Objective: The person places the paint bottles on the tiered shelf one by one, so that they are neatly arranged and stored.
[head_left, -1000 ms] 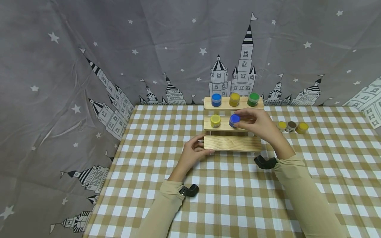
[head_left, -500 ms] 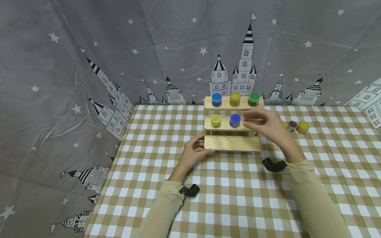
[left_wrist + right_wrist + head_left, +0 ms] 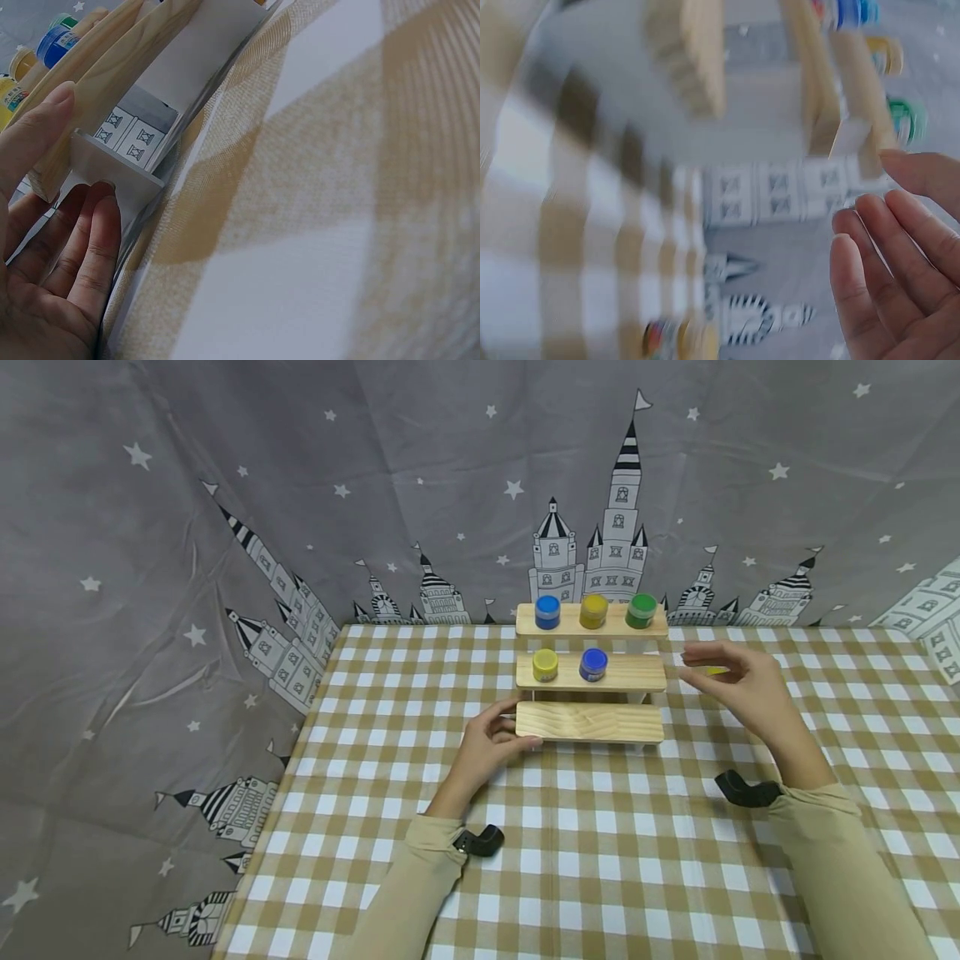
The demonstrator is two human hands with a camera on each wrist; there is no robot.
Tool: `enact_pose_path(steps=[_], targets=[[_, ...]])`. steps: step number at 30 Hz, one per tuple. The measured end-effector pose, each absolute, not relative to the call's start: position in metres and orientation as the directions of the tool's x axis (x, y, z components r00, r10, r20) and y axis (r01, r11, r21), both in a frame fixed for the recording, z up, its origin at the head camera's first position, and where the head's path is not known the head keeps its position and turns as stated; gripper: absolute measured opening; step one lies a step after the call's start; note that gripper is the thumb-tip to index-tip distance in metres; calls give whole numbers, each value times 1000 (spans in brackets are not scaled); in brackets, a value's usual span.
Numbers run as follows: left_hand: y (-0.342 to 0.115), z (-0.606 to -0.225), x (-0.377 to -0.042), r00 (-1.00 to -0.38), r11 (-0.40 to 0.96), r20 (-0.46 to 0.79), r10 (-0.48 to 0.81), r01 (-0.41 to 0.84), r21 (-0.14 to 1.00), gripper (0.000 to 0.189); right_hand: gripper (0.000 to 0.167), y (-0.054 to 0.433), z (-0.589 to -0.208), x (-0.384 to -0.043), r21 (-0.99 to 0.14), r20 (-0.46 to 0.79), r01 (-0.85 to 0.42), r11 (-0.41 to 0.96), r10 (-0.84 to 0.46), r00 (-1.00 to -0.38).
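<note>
A three-tier wooden stand (image 3: 600, 724) with pale supports stands on the checked cloth. My left hand (image 3: 482, 742) holds the left end of its lowest board; in the left wrist view the thumb lies over the wood and the fingers curl by the white support (image 3: 112, 169). Top tier: a blue paint jar (image 3: 547, 613), a dark yellow jar (image 3: 593, 612) and a green jar (image 3: 641, 612). Middle tier: a yellow jar (image 3: 545, 666) on the left and a violet-blue jar (image 3: 593, 666) at the centre. My right hand (image 3: 746, 689), fingers spread and holding nothing, is right of the stand.
Behind my right hand a yellow jar (image 3: 716, 671) on the cloth shows partly; a jar (image 3: 694, 339) also appears blurred in the right wrist view. A grey curtain (image 3: 420, 485) printed with castles and stars hangs behind and left of the table (image 3: 390, 710).
My right hand has let go of the violet-blue jar, leaving it on the middle tier, and has moved right, covering the loose jars. My left hand stays on the stand.
</note>
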State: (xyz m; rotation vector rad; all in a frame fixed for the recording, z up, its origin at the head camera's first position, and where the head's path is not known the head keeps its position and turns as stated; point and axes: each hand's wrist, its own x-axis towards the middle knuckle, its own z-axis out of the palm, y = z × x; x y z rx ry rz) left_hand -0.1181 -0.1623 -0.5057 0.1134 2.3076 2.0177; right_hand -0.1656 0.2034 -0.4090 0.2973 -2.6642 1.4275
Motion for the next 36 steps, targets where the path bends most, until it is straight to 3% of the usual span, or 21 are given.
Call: enact_pose_path(steps=[12, 21, 30, 36], targets=[[-162, -506, -118, -995, 135, -4, 104, 11, 991, 77, 47, 279, -437, -163, -779, 111, -62, 624, 40, -993], [-161, -505, -118, -995, 128, 0, 98, 13, 992, 78, 54, 300, -450, -170, -779, 73, 69, 623, 199, -977], [-162, -504, -117, -994, 119, -16, 107, -4, 993, 77, 75, 307, -462, -180, -758, -80, 149, 635, 137, -987], [-162, -504, -117, -994, 119, -20, 106, -8, 993, 77, 70, 307, -469, -182, -736, -56, 130, 664, 133, -990]])
